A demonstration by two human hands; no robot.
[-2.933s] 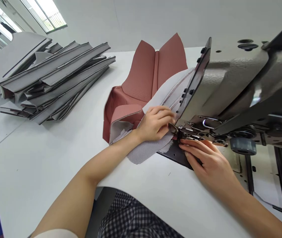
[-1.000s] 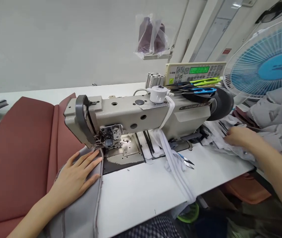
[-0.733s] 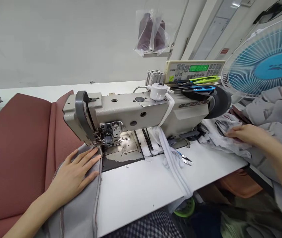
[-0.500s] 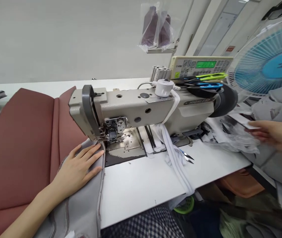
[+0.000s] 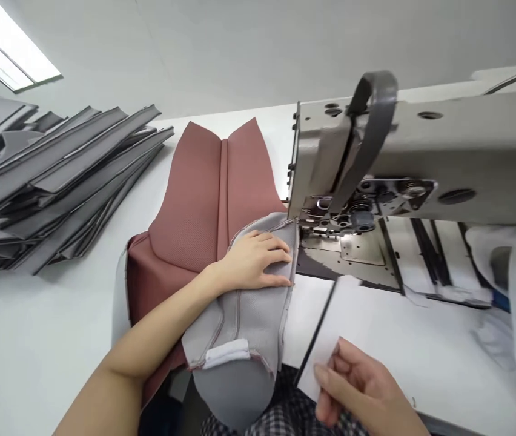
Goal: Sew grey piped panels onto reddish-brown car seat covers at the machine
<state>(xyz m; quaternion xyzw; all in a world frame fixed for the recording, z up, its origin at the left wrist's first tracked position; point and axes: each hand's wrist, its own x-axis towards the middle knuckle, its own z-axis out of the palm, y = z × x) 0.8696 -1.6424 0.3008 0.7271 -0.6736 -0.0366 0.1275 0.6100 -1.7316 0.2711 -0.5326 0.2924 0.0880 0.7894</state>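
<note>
Where fabric [image 5: 194,224] lies, machine [image 5: 421,145] right, stack [image 5: 71,188] left

The left arm [image 5: 167,327] reaches forward, elbow bent, with the left hand [image 5: 255,261] palm down, fingers slightly spread. The right hand [image 5: 351,387], lower down, pinches with thumb and curled fingers.
</note>
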